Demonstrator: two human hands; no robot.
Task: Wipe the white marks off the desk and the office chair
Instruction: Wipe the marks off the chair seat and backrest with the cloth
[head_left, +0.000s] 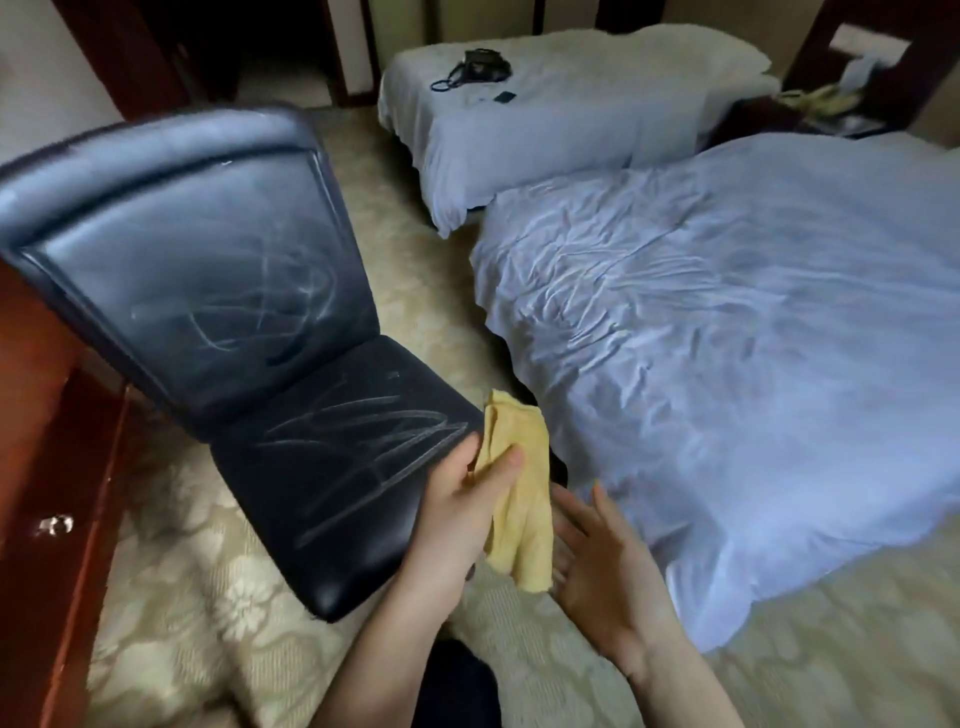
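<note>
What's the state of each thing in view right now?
chair: upright, white marks on backrest and seat, not yet wiped
cloth: bunched, hanging from the left hand
left hand: grips the cloth
right hand: open, beside the cloth
near bed: sheet rumpled
far bed: sheet smoother, phone on it
phone: lying on the far bed
desk: only an edge shows, marks not visible
</note>
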